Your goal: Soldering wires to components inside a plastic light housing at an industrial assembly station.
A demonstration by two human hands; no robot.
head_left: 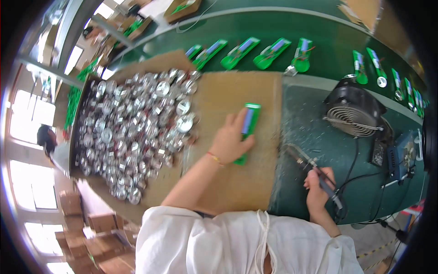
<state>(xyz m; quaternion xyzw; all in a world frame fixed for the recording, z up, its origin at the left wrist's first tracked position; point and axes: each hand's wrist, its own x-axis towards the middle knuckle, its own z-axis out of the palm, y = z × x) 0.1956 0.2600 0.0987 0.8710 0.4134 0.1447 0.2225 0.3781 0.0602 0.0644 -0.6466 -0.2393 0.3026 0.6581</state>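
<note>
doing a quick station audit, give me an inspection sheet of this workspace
surface: dark green bench with a brown cardboard sheet laid over its left part
job's things: slim green plastic unit with a blue strip; black pen-shaped soldering iron
clutter: heap of shiny round metal parts; row of green units on the belt
grips: left hand on the green unit; right hand wrapped round the iron
cables: black leads running to a blue box
surroundings: round black fan; stacked cardboard cartons
</note>
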